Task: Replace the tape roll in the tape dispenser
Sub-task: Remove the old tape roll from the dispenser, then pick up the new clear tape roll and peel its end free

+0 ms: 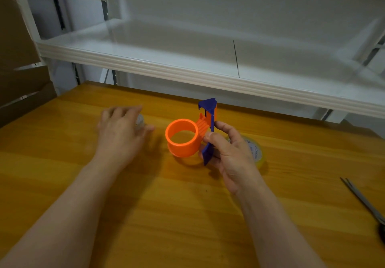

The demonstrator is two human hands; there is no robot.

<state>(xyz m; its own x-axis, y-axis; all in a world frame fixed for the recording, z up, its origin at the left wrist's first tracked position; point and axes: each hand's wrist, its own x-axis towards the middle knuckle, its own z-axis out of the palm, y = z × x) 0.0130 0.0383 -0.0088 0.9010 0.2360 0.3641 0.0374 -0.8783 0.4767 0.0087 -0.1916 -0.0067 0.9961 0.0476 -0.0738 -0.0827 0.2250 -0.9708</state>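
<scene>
Empty tape dispenser (183, 151) being held up.
Handle (207, 155) being pinched by right hand (231, 155) for reloading; left hand (120, 132) open (blurred).

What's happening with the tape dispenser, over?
Right hand grips tape dispenser, orange hub bare. Left hand open, blurred, over small clear thing. Tape roll lies behind right hand. Nothing in the way.

Head-worn camera looks forward and down, close over table (145, 215)
</scene>
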